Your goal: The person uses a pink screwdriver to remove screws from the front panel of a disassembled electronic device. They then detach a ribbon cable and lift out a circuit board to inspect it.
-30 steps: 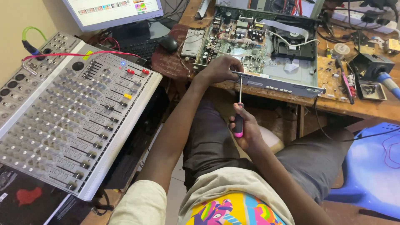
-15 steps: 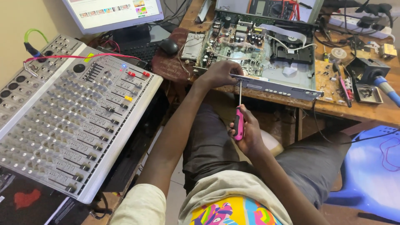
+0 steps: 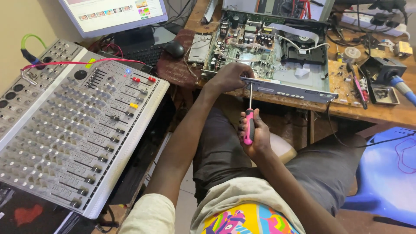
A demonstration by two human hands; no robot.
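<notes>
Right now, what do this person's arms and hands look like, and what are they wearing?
Both arms are bare from the short sleeves down. The left hand and right hand are ungloved, with no watch, ring or bracelet showing. The sleeves are pale cream, on a shirt with a bright multicoloured print at the front.

Open gap below the wooden bench (image 3: 381,113) edge, over the lap; the right hand (image 3: 255,135) with the pink-handled screwdriver (image 3: 248,125) fills its middle. Left hand (image 3: 229,77) rests on the front lip of the opened metal player chassis (image 3: 277,65), blocking that corner. Large grey mixing console (image 3: 73,125) walls off the left side. Blue plastic chair (image 3: 385,173) closes the right. Bench top right crowded with small parts and cables.
</notes>
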